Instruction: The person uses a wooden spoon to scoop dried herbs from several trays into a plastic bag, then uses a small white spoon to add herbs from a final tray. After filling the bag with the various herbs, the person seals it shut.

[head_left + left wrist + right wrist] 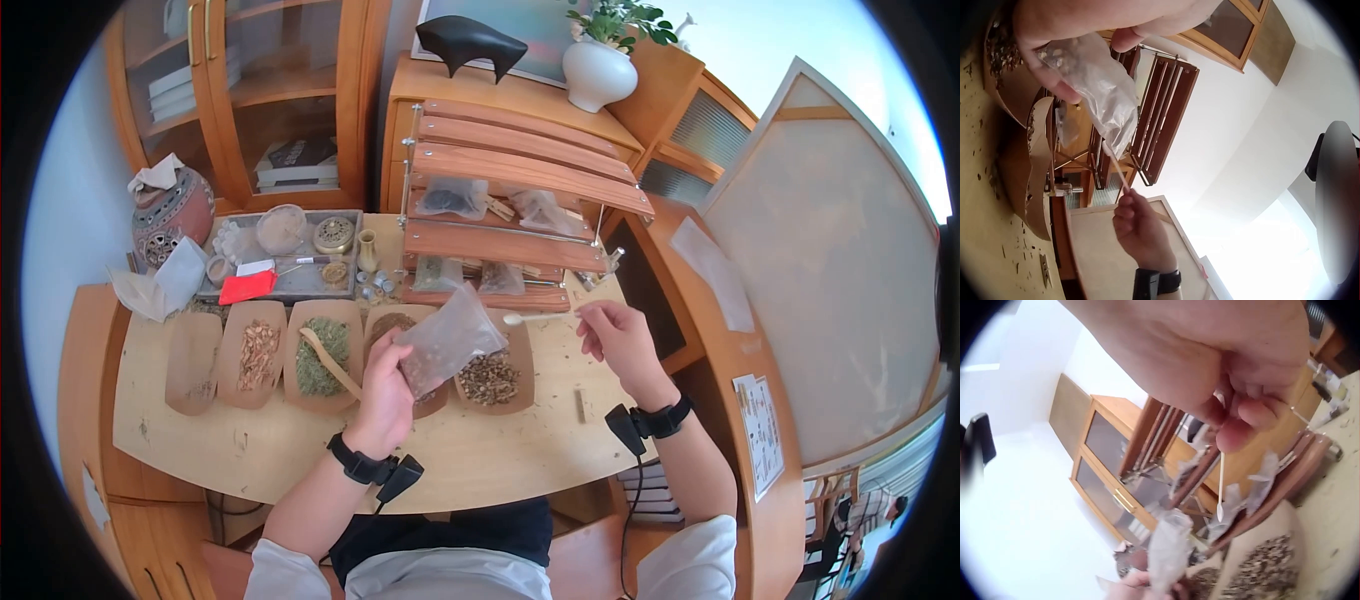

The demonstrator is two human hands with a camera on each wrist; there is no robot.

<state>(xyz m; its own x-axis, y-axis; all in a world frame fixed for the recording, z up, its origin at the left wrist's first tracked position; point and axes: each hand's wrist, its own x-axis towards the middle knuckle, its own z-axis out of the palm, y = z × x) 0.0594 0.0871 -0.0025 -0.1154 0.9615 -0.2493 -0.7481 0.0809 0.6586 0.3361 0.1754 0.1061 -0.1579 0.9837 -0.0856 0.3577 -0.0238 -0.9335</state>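
Note:
My left hand (384, 398) grips a translucent pouch (452, 345) by its lower end, thumb on its face. Some small pale bits show inside the pouch (1100, 81) in the left wrist view. To the right, my right hand (622, 345) pinches the end of a thin white spoon (1221, 494), whose small bowl points left toward the pouch's mouth. In the head view the spoon tip is a little apart from the pouch. Beneath them, a paper tray (522, 398) holds chopped brown herb pieces. The pouch partly covers another tray of brown bits (392, 322).
Left of these stand trays with green herbs (318, 375), orange-brown chips (259, 352) and a few crumbs. A wooden scoop (330, 362) lies across the green herbs. Behind are a grey tray (330, 218) of incense ware and a slatted wooden rack (500, 240) with pouches. A clothespin (581, 406) lies at right.

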